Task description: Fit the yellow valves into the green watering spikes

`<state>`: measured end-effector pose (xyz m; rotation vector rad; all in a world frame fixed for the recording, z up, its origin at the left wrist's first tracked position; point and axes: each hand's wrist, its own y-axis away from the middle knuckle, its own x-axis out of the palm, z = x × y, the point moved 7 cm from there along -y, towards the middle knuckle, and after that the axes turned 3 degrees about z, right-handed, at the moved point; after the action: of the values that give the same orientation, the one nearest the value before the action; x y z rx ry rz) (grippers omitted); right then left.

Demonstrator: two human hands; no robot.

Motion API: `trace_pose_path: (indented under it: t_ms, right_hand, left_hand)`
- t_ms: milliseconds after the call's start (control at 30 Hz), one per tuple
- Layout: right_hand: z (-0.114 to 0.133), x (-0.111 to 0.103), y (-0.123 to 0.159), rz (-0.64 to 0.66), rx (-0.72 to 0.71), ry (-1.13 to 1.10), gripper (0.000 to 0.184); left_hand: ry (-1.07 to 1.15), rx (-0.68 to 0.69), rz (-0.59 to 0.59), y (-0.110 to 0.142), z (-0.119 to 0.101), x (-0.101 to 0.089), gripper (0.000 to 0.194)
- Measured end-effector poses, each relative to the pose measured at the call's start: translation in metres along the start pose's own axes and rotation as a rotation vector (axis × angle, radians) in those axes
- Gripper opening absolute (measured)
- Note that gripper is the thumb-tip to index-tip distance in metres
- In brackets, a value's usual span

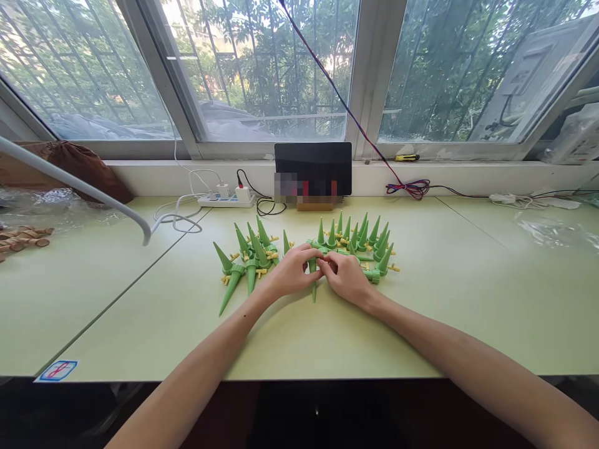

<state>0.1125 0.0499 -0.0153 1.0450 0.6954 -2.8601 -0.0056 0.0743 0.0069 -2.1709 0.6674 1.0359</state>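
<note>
My left hand (296,272) is closed around a green plastic watering spike (313,293), held with its point toward me. Against the side of that spike, my right hand (347,278) pinches with thumb and fingers; what lies between those fingertips is hidden. More green spikes with small yellow valves stand or lie on both sides. The left group (256,252) has some spikes pointing up and others lying toward me. Behind and beside my right hand is a denser group (362,237), mostly tips up.
A pale green table (327,349) carries everything. At the back are a dark tablet (313,165) on a stand, a power strip (224,199) and a bundled cable (408,188). A yellow cutter (406,158) lies on the sill. A white curved bar (84,178) crosses the left side.
</note>
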Motion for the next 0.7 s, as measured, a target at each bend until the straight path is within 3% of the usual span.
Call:
trace_pose_path:
  t_ms: [700]
  right_hand:
    - [-0.0029,0.0007,-0.0016,-0.004,0.009,-0.009,0.037]
  left_hand:
    - [0.000,0.008,-0.014,-0.0005,-0.0032,-0.0024,0.022]
